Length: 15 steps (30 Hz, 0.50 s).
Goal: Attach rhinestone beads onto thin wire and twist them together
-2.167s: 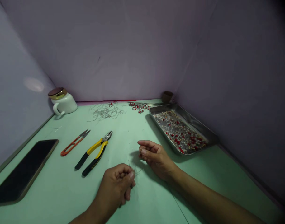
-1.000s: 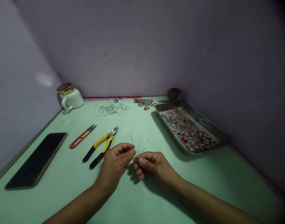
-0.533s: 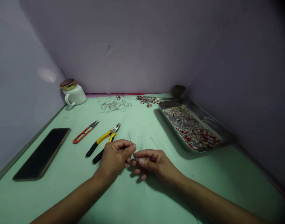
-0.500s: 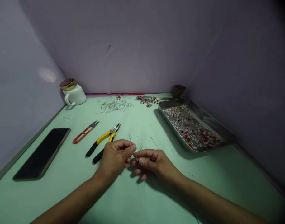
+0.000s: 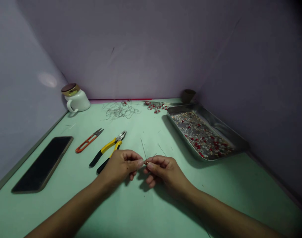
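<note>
My left hand point(image 5: 124, 166) is closed in a pinch, thumb against forefinger, at the left side of a small beaded wire piece point(image 5: 147, 162). From the other side my right hand point(image 5: 163, 170) pinches the same piece between thumb and forefinger. A thin wire point(image 5: 143, 148) sticks up from between the two hands, leaning left. Most of the beadwork is covered by my fingers. Just behind my left hand lie pliers point(image 5: 108, 145) with yellow and black handles, their jaws pointing away.
Orange thread snips point(image 5: 87, 142) and a phone point(image 5: 43, 165) lie to the left. A white mug point(image 5: 78, 100) stands at the back left. Tangled wire point(image 5: 119, 110) and red beaded pieces point(image 5: 155, 106) lie at the back. A metal tray point(image 5: 207, 160) of beads is on the right, near a brown cup point(image 5: 187, 96).
The upright wire has shifted right and now rises beside my right fingertips. My right hand's fingers have curled in more, covering more of the beaded piece. The view has shifted slightly.
</note>
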Tool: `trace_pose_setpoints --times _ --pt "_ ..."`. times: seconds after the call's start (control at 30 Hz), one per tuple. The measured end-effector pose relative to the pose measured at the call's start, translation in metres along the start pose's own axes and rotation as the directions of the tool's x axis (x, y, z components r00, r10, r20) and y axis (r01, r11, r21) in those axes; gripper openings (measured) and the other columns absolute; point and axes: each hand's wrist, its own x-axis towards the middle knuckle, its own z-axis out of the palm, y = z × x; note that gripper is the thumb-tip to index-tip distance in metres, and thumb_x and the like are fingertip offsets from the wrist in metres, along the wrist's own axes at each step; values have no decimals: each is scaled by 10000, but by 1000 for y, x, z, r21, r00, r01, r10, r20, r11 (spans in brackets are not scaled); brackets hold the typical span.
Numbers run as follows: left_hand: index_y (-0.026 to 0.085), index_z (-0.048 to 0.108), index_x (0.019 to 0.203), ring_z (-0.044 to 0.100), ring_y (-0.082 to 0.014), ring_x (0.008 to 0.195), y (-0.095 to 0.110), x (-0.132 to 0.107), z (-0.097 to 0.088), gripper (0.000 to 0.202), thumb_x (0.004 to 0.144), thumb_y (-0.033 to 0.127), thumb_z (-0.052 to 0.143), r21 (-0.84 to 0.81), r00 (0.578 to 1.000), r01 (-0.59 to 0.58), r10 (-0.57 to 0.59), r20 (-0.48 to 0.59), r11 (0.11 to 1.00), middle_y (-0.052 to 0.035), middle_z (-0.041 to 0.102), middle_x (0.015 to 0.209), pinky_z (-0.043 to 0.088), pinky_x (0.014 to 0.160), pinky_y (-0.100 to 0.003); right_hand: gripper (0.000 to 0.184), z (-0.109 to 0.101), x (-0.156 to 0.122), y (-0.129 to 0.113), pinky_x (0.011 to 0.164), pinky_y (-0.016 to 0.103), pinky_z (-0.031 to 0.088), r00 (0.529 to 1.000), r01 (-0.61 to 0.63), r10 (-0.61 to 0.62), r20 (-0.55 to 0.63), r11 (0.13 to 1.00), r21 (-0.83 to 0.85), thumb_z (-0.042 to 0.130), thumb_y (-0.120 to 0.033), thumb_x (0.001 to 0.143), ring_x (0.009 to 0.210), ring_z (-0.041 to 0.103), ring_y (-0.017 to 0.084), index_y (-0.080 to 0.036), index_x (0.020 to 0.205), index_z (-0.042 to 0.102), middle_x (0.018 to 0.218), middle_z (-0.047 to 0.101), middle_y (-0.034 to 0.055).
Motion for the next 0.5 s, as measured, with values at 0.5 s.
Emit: trace_pose_setpoints --times 0.5 --pt "145 622 623 488 -141 583 -12 -13 5 220 752 78 457 728 612 -583 785 101 361 -45 544 616 392 552 -256 218 9 -6 -5 389 241 389 996 44 -58 -70 982 -184 742 -330 595 377 517 96 -132 635 659 531 593 8"
